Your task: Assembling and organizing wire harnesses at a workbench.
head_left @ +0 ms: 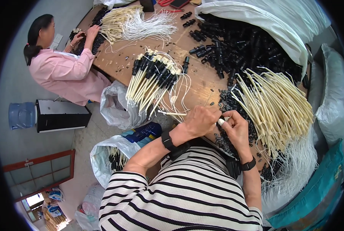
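Note:
Near the table's front edge my two hands meet, fingers closed. My left hand (pixel 202 121) is shut on a cream-sleeved wire (pixel 175 113), whose white end sticks out to the left. In my right hand (pixel 236 129) the thumb and finger pinch something small and dark, mostly hidden; a white wrap (pixel 221 121) covers one fingertip. Just beyond them lies a heap of small black parts (pixel 226 101). To the right spreads a big bundle of cream-sleeved wires (pixel 276 111). Left of my hands lie several sleeved wires fitted with black sockets (pixel 154 73).
Black sockets (pixel 249 50) spill from a white sack (pixel 256 17) at the far right. Another person (pixel 64 63) in pink works at the table's left side, beside more wires (pixel 122 23). Open sacks (pixel 116 106) stand on the floor left of the table (pixel 197 84).

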A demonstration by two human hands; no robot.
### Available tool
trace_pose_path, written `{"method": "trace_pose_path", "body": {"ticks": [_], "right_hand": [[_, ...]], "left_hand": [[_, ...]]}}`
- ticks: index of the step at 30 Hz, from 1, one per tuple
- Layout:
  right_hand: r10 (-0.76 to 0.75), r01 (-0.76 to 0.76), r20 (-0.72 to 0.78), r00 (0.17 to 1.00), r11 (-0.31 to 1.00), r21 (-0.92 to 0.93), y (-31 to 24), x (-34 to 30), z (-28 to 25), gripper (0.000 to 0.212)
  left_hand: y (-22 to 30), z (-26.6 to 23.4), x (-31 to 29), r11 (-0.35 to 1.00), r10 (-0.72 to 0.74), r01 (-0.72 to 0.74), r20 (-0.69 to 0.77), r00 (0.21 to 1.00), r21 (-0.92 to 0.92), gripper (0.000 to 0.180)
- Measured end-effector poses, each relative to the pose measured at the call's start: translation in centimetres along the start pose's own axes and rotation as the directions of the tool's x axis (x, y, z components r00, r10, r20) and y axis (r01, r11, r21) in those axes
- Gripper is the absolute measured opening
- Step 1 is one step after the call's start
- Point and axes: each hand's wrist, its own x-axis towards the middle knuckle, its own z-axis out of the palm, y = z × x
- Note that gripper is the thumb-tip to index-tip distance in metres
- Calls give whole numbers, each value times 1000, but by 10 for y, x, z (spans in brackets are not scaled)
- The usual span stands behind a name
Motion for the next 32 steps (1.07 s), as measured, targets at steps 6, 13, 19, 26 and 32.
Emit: {"method": "trace_pose_path", "body": {"ticks": [6, 13, 19, 26, 32], "right_hand": [[-294, 279, -396, 870, 955, -96, -16, 9, 2, 37], [-385, 332, 1, 923, 794, -510, -5, 3, -2, 41], [-352, 57, -328, 877, 754, -655, 14, -2, -47, 22], [-271, -169, -373, 887, 562, -810, 23, -7, -65, 15], [-320, -71, -324, 890, 603, -794, 9, -3, -69, 24]], "left_hand": [[-54, -53, -5, 971, -79, 168, -433, 898, 171, 14], [-109, -72, 7, 826, -118, 405, -583, 804, 391, 47], [-109, -55, 63, 771, -222, 322, -243, 944, 549, 32], [-119, -16, 68, 982, -142, 153, -98, 985, 112, 28], [-81, -17, 63, 942, -127, 107, 42, 991, 319, 21]]}}
